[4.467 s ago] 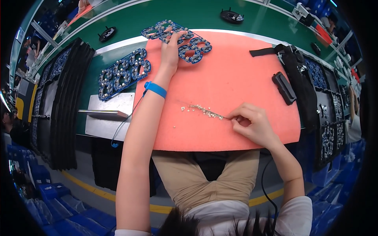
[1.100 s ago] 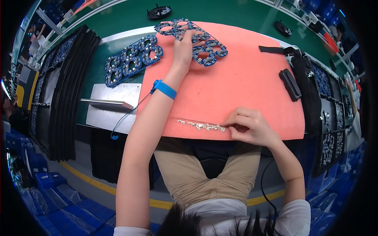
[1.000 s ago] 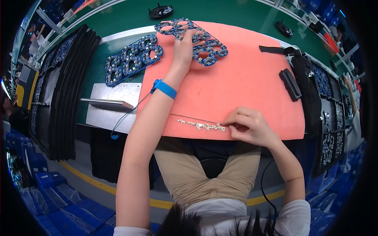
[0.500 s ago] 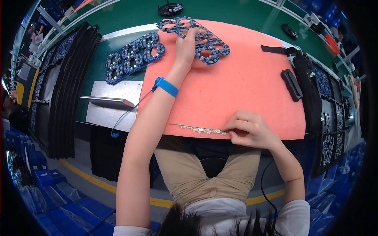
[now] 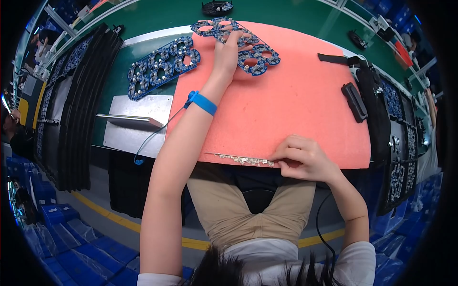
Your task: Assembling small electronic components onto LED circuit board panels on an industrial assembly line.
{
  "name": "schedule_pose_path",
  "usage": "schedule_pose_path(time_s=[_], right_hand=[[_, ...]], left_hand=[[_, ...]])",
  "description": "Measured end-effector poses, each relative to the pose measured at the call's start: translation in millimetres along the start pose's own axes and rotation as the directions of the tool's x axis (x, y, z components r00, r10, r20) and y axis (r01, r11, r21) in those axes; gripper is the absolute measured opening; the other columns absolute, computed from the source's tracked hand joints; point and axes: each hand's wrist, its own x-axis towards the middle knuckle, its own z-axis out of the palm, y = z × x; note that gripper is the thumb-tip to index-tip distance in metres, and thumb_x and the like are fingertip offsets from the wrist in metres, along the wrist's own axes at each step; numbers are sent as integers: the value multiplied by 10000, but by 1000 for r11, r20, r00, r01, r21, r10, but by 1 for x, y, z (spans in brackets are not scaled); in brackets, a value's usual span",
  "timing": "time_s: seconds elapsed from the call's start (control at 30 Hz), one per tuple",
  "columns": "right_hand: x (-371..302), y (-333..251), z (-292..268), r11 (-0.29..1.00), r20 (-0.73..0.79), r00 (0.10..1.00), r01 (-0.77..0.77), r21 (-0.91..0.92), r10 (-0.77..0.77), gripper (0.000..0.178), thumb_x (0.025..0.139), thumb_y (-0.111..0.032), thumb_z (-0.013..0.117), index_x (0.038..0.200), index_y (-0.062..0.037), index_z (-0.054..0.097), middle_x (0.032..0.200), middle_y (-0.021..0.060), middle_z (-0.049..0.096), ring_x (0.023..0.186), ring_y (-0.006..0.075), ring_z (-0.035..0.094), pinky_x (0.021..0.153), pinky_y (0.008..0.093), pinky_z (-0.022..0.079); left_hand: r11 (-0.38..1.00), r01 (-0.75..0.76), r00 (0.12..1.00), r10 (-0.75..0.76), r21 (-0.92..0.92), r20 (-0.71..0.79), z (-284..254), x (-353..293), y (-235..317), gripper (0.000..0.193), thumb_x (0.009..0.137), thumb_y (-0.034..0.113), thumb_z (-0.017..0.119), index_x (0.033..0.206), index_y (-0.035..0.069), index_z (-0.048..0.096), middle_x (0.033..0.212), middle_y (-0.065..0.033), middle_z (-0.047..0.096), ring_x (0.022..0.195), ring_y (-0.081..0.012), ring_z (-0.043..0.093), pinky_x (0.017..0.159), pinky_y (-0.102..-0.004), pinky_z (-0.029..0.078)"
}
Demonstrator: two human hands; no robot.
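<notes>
While stretched toward twelve o'clock, left hand [image 5: 228, 46] pressed flat, fingers spread, on blue perforated circuit panel with round cut-outs [image 5: 238, 43], lying at far edge of salmon-pink foam mat [image 5: 296, 105]. Blue wrist strap [image 5: 202, 102] on that forearm, thin cord trailing to seven o'clock. Right hand [image 5: 305, 157], at five o'clock on mat's near edge, pinching right end of thin strip of small silvery parts [image 5: 241, 159]. Second blue panel [image 5: 162, 64] at ten o'clock, grey metal plate [image 5: 136, 121] just below.

Blue wristband [image 5: 203, 103] — white tee, khaki trousers
</notes>
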Motion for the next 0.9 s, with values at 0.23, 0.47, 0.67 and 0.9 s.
schedule_pose_path(time_s=[0.23, 0.47, 0.67, 0.9], right_hand=[[-2, -1, 1, 1000, 10, 1000, 4, -6, -4, 218, 643, 8, 639, 856, -41, 634, 755, 74, 568, 674, 230, 568, 601, 328, 471], [-2, -3, 2, 1000, 14, 1000, 17, -2, -16, 220, 640, 19, 633, 854, -33, 632, 771, 70, 572, 689, 225, 573, 627, 330, 471], [-4, -4, 2, 1000, 24, 1000, 15, -18, -14, 226, 635, 27, 631, 853, -34, 632, 770, 69, 570, 698, 225, 578, 631, 327, 472], [-6, -5, 5, 998, -4, 999, 51, -41, -51, 231, 627, 36, 630, 850, -26, 629, 766, 75, 563, 689, 228, 574, 635, 330, 481]], left_hand=[[1000, 1, 1000, -1, -11, 2, 0, 0, 0, 490, 870, 222, 466, 1297, 20, 334, 1034, -135, 619, 880, -243, 612, 645, -339, 566], [1000, -25, 1000, 25, 1, -6, -1, 2, -2, 471, 865, 216, 475, 1279, 28, 351, 1021, -136, 621, 856, -239, 617, 628, -343, 571], [996, -29, 998, 24, -88, -51, 6, -3, 3, 159, 842, 158, 489, 935, 30, 508, 922, -93, 594, 828, -183, 627, 696, -300, 543], [998, -27, 999, 25, -60, -30, 5, -3, 4, 183, 841, 177, 486, 942, 24, 499, 917, -102, 593, 832, -191, 628, 698, -303, 542]])
